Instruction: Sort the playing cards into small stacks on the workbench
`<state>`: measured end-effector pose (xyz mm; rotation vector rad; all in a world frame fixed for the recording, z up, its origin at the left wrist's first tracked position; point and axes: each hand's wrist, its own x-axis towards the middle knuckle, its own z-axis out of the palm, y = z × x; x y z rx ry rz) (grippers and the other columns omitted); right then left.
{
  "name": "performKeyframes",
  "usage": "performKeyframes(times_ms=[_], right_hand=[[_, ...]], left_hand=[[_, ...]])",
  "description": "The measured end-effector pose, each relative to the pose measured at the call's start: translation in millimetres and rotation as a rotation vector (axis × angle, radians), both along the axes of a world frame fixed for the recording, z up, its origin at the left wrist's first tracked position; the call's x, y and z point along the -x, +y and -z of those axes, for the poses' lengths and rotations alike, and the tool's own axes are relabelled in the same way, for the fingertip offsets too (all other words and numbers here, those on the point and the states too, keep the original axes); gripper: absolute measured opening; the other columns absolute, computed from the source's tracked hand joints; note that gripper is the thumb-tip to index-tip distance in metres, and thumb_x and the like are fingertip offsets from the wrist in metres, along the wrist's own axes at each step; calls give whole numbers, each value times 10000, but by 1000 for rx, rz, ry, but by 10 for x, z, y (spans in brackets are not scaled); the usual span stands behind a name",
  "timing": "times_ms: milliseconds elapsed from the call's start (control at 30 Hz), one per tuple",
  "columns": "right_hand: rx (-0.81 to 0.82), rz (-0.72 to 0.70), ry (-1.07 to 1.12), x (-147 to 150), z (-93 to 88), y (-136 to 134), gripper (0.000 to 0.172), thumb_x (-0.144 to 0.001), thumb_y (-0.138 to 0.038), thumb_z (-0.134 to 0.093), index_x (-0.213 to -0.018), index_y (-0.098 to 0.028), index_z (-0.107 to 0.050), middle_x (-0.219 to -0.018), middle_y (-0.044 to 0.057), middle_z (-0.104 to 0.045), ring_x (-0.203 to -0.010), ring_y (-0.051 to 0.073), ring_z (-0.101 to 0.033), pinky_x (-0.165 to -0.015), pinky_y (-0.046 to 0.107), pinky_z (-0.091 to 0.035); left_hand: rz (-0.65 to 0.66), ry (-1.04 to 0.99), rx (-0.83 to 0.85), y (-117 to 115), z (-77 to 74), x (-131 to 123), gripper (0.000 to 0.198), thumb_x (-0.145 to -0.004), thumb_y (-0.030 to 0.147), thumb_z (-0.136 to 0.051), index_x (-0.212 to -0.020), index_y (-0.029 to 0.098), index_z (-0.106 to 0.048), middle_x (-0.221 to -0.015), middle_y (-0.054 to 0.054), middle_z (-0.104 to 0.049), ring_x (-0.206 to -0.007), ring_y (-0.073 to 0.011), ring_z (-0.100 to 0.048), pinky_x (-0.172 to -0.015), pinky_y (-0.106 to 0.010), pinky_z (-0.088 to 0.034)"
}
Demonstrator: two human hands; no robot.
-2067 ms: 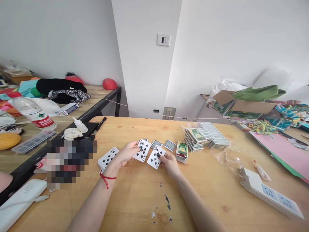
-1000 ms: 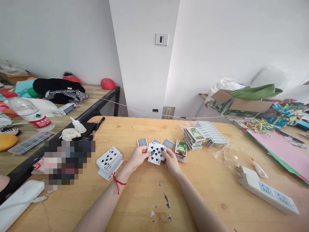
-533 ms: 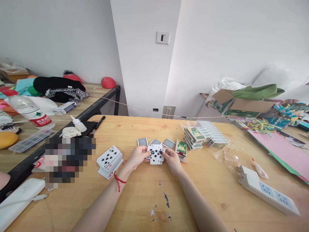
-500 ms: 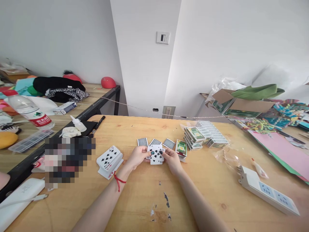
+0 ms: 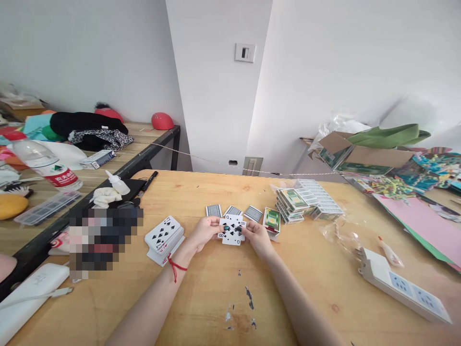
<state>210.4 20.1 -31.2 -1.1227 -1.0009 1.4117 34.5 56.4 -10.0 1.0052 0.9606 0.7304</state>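
Well left of the fingers lie a bottle (image 5: pixel 48 161) and a white power bank (image 5: pixel 36 283); closer, just beside the wrist, sits a pile of cards (image 5: pixel 162 235), a seven on top. The left hand (image 5: pixel 202 234) pinches two crossed spade cards (image 5: pixel 232 237) by one side, three face-down cards (image 5: pixel 233 211) lying just beyond the fingertips. The right hand (image 5: pixel 258 239) pinches the opposite side, a card box (image 5: pixel 272 220) just past its knuckles. Farther right come stacked boxes (image 5: pixel 293 198) and a power strip (image 5: pixel 403 283). Below the fingers spreads a chipped wooden table (image 5: pixel 201 307); beyond them rises a pale wall (image 5: pixel 216 96)
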Motion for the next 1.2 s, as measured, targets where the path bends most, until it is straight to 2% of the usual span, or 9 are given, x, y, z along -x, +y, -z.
performKeyframes(times_ms=[133,333,533,700,800,1000,1200], right_hand=[[13,3,29,-10,29,9,300,-569,-424,-712,-681,-179,-578,-602,13,-648,-524,160,-576,-496,254,-418],[33,-14,33,-15,29,14,324,-560,-442,-712,-694,-176,-585,-596,21,-647,-550,177,-589,-508,263,-424],[46,-21,55,-14,-23,-1,299,-570,-423,-715,-669,-175,-579,-544,2,-622,-482,144,-550,-463,242,-395],[51,-22,67,-33,30,15,322,-551,-430,-725,-651,-178,-551,-568,11,-631,-516,155,-566,-484,249,-408],[47,-32,29,-50,68,25,330,-554,-438,-719,-656,-174,-551,-562,15,-629,-504,154,-560,-466,245,-398],[9,-20,-145,-77,131,47,254,-570,-384,-706,-652,-179,-580,-526,-6,-615,-485,157,-551,-455,249,-398],[23,-51,-170,-87,122,50,254,-516,-306,-741,-690,-184,-602,-573,1,-642,-569,202,-609,-537,303,-466]], left_hand=[[22,4,19,10,-18,29,287,-623,244,-706,-867,110,-638,-849,-94,-688,-779,-186,-642,-693,-297,-524],[43,14,-2,12,-14,52,258,-616,243,-712,-826,106,-650,-822,-84,-689,-782,-178,-635,-699,-285,-519],[55,-6,-17,14,0,54,245,-617,248,-709,-802,105,-636,-822,-88,-684,-790,-180,-632,-696,-286,-512],[36,9,-4,17,-25,50,289,-585,252,-729,-816,121,-612,-813,-76,-681,-750,-169,-632,-667,-280,-511],[38,13,-17,23,-17,53,310,-578,262,-733,-818,123,-596,-813,-82,-677,-742,-175,-634,-659,-292,-513],[110,101,-115,29,66,76,229,-615,257,-686,-765,122,-578,-725,-54,-672,-692,-166,-635,-626,-264,-490],[127,146,-159,42,138,89,211,-598,235,-671,-749,120,-579,-702,-51,-672,-633,-150,-625,-593,-244,-467]])
